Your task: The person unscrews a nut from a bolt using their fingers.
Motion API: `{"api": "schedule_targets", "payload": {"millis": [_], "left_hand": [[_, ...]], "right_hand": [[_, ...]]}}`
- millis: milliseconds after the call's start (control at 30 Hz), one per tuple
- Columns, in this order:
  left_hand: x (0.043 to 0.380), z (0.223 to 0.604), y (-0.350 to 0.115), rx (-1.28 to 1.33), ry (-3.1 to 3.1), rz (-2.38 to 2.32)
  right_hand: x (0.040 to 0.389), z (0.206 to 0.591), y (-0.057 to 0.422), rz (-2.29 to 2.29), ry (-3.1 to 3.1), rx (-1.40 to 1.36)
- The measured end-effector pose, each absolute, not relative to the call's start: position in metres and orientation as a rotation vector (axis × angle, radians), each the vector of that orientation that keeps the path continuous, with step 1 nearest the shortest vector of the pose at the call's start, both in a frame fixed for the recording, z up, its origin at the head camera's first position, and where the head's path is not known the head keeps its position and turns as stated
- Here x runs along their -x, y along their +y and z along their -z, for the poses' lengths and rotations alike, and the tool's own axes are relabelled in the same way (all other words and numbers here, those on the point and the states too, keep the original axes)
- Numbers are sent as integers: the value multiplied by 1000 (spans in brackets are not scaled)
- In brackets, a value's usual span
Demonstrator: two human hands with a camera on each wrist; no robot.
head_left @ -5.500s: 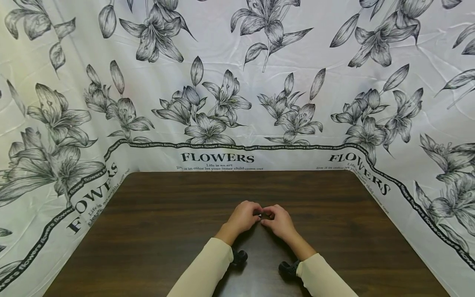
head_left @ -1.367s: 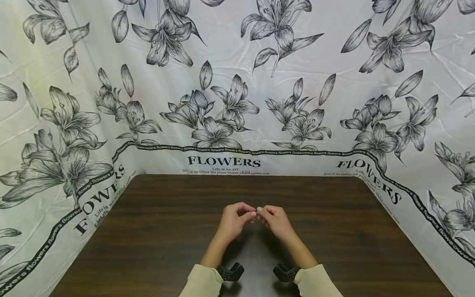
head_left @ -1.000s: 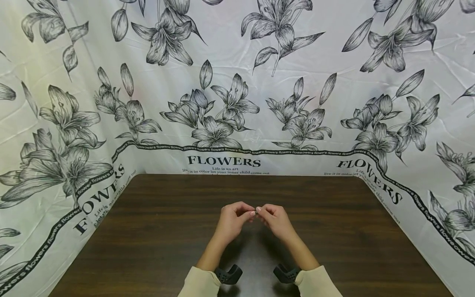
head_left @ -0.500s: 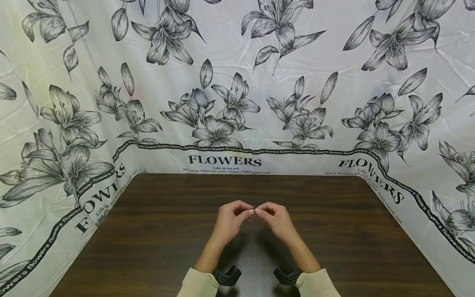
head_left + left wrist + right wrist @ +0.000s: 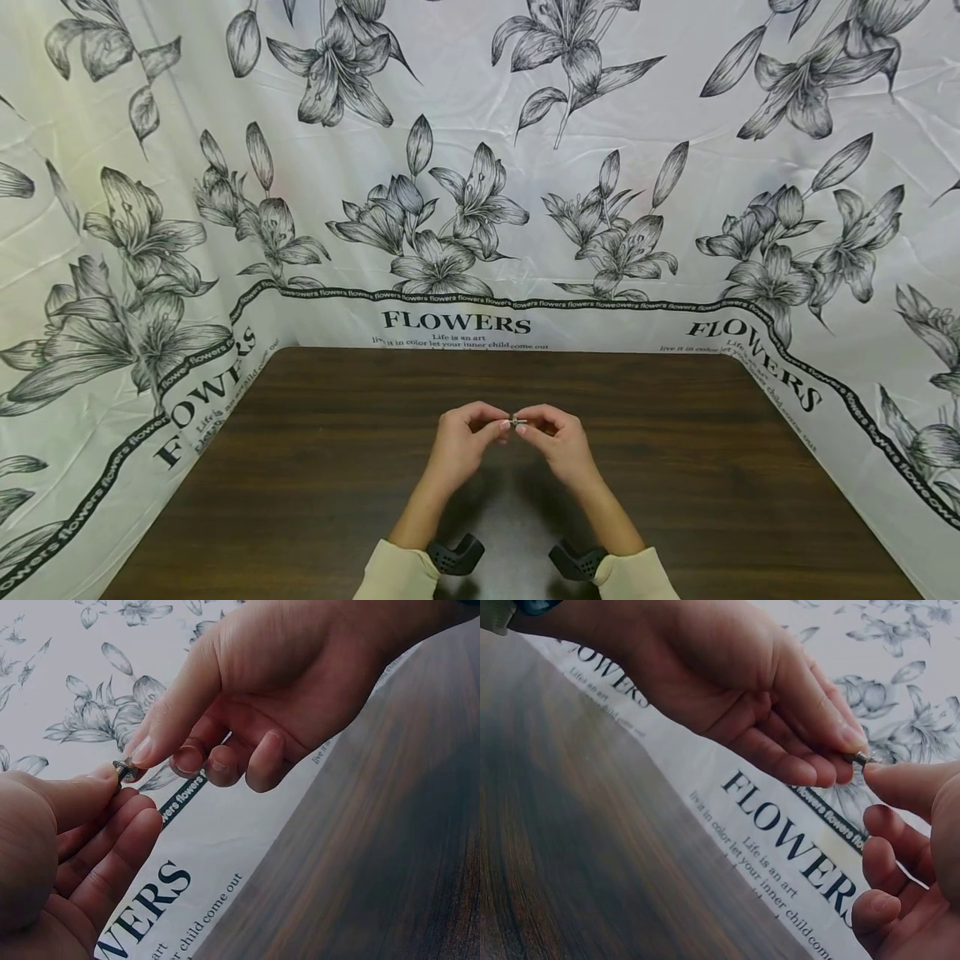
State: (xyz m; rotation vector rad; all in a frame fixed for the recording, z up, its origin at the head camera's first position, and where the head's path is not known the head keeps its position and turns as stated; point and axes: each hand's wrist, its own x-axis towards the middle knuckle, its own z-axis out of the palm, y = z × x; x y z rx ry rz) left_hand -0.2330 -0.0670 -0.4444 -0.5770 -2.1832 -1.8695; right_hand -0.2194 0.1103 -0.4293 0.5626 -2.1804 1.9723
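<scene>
A small metal bolt (image 5: 515,422) is held level between the fingertips of both hands, above the table. My left hand (image 5: 456,446) pinches its left end between thumb and fingers. From the other side, the thumb and index finger of my right hand (image 5: 562,444) pinch it too. In the left wrist view the threaded bolt (image 5: 123,772) shows a wider, nut-like piece near the right thumb. The right wrist view shows only a short ridged length of the bolt (image 5: 862,758) between the two thumbs. Fingertips hide the rest.
Beneath the hands lies a dark brown wooden table (image 5: 337,450). A white curtain (image 5: 517,108) printed with lilies and lettering hangs behind it and along both sides. Black wrist devices (image 5: 456,555) sit by the cream sleeves (image 5: 397,571).
Earlier the hands were bent closer together and hid most of the piece. Over the last second both fingertips shifted slightly left and up, and more of the bolt shows between them.
</scene>
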Motion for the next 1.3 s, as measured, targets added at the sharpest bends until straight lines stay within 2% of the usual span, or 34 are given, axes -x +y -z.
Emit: {"api": "schedule_targets", "payload": {"millis": [333, 600, 833, 1067, 1300], "left_hand": [[232, 441, -66, 523, -2212, 1901], [220, 425, -62, 556, -2207, 1877], [231, 447, -60, 587, -2218, 1849], [224, 438, -60, 571, -2256, 1861], [229, 447, -60, 587, -2238, 1845]], "right_hand": [[218, 429, 112, -2003, -2164, -521], [216, 426, 110, -2059, -2239, -406], [214, 426, 110, -2070, -2310, -391], [214, 428, 110, -2074, -2283, -441], [214, 427, 111, -2066, -2264, -459]]}}
